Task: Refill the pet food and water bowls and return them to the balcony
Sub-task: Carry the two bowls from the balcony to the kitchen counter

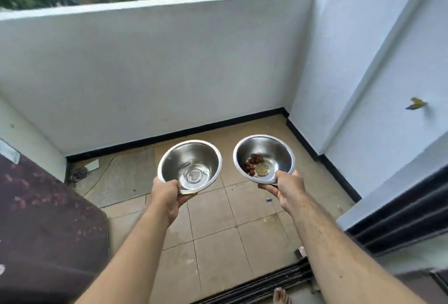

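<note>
over the tiled balcony floor (pixel 213 221), seen from the head camera, two bare arms reach forward, each holding a steel bowl in the air. far left, a dark maroon surface with pale worn spots (pixel 48 218) fills the corner of the view, and past it a grey mat (pixel 126 175) lies on the tiles against the black skirting, with a small dark speckled object (pixel 81 173) at its left end; what that object is cannot be told. the left hand (pixel 168 197) grips the near rim of the water bowl (pixel 189 166), thumb curled over the edge on the inside and fingers wrapped underneath, closed firmly on the metal. this bowl holds clear water in its bottom. just beside it, apart and not touching, the food bowl (pixel 264 159) sits in the right hand (pixel 288 191), thumb pressed on the near rim and fingers cupped beneath, also closed on it. brown kibble pieces (pixel 252 163) lie in its left part, next to a small round dish of yellowish grain (pixel 261 169). both bowls hang at about the same height above the floor, in front of the white parapet wall (pixel 155 73). at the bottom edge bare toes (pixel 281 296) rest by the dark door track (pixel 261 284). far right, a blurred yellow-green shape (pixel 416 103) shows against the white side wall
</note>
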